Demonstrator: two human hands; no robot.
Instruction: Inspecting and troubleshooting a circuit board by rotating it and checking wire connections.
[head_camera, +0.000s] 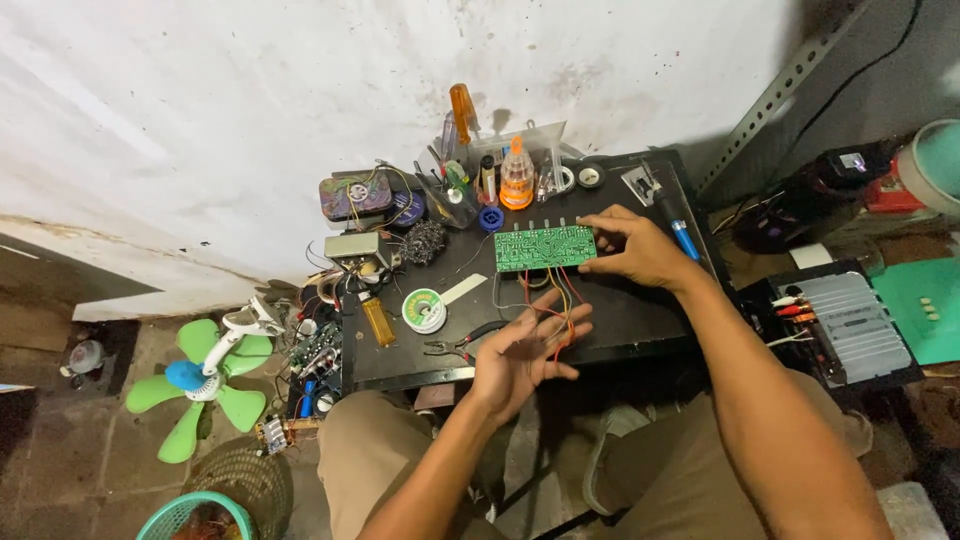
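A green circuit board (543, 247) lies flat on the small black work table (640, 310), with red and yellow wires (558, 310) trailing from its near edge. My right hand (640, 250) grips the board's right end with thumb and fingers. My left hand (525, 352) hovers palm up over the table's front edge, fingers spread, with the loose wires running across its fingers. Black pliers (460, 345) lie just left of that hand.
A solder spool (425, 308), a yellow lighter (378, 321), a steel wool ball (425, 240), an orange bottle (516, 180) and screwdrivers crowd the table's back and left. A green fan (205, 380) stands on the floor at left. A grey amplifier box (850, 325) sits at right.
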